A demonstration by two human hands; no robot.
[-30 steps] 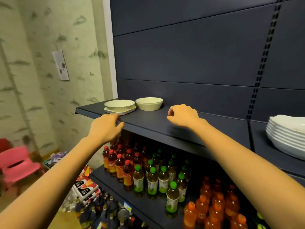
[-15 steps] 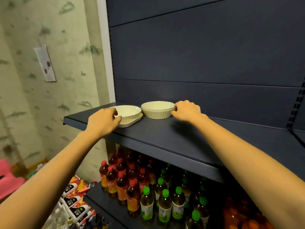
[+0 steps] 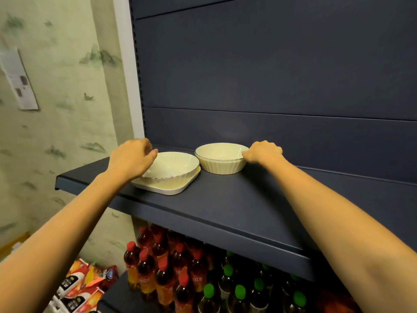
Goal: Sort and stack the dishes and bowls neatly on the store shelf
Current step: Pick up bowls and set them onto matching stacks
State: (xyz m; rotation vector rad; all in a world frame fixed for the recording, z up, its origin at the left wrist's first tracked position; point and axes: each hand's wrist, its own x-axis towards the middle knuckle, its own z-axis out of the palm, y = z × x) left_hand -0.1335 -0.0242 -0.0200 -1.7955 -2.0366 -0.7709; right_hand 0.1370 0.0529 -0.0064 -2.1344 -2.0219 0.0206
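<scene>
Bowls, head view. Two cream bowls stand at the far left end of the dark shelf [image 3: 225,204], close side by side but apart.

- smooth bowl [image 3: 171,164]: thin dark line round the rim, glossy inside, seated upright in a pale square dish [image 3: 171,188] with rounded corners.
- ribbed bowl [image 3: 220,163]: fluted outer wall, stands directly on the shelf, just right of the dish and a little farther back.

Hands:
- left hand [image 3: 132,158]: fingers curled over the near-left rim of the smooth bowl and gripping it; fingertips hidden behind the hand.
- right hand [image 3: 262,152]: fingers curled, tips at the right rim of the ribbed bowl. Pinch or mere touch: cannot tell.

Step in hand (judgement): taking hold of both bowls so that like can be stacked with like. Nothing is lifted yet.

Next move (judgement): firm hold on a rim, lift straight up, lower one bowl into the other with rims level. The two shapes differ, so nesting may be loose. The glaze looks slick, and the dish may shift when the smooth bowl leaves it.

Below: bottles [image 3: 162,267] with red and green caps on the lower shelf; printed cartons [image 3: 79,288] near left.
</scene>
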